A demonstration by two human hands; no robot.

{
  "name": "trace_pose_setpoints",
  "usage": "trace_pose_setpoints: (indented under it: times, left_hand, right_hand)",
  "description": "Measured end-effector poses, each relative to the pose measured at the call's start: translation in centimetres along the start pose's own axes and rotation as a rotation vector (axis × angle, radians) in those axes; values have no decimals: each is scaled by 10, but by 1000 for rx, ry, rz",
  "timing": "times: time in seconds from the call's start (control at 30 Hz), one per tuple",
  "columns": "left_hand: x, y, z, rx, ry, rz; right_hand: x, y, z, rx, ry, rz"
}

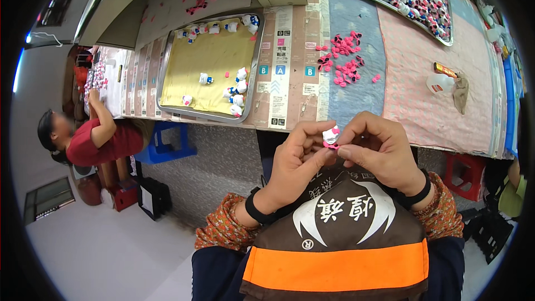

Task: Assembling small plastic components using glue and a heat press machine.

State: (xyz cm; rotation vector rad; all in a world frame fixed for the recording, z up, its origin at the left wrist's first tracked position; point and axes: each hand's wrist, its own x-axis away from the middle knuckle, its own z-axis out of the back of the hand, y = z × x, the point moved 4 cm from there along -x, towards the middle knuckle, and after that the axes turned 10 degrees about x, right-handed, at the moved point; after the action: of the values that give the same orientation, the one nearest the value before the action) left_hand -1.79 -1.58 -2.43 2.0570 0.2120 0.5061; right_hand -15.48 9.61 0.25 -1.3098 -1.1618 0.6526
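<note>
A steel tray (pixel 165 67) with scattered figurines, loose pink bows (pixel 343 58), and a blue stool (pixel 164 145).

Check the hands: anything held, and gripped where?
Both hands, left hand and right hand, pinch a small white figurine between fingertips, at its pink piece on the lower end.

A long desk (pixel 290 86) runs across the view, its top covered with taped sheets of brown cardboard and printed paper. Toward its left end sits a rectangular metal tray lined with yellow cloth (pixel 167 61), holding a few scattered small white figurines (pixel 238 92). Right of the tray a blue-grey cloth (pixel 356 100) lies on the desk with a loose heap of small pink plastic bows (pixel 341 58) on it. Beside that, a pink patterned cloth (pixel 434 117) reaches the desk's near edge and carries a clear plastic bottle (pixel 440 82) and a crumpled brown rag (pixel 460 93). At the far right corner stands a second metal tray (pixel 384 1) heaped with white figurines.
</note>
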Motion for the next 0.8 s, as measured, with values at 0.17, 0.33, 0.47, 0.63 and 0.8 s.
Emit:
trace_pose_setpoints:
  times: [0.17, 0.33, 0.47, 0.63, 0.8]
  left_hand:
    - [3, 0, -4, -132, 9, -5]
    - [6, -3, -4, -215, -9, -20]
    - [8, -7, -7, -138, 4, -81]
    - [7, -4, -11, 14, 7, -9]
    - [4, -5, -10, 74, 0, -3]
  right_hand:
    - [3, 2, 4, 109, 46, 72]
    - [6, 0, 2, 191, 104, 95]
    - [10, -5, -1, 485, 187, 298]
    - [13, -3, -4, 540, 211, 387]
    - [12, -3, -6, 521, 197, 391]
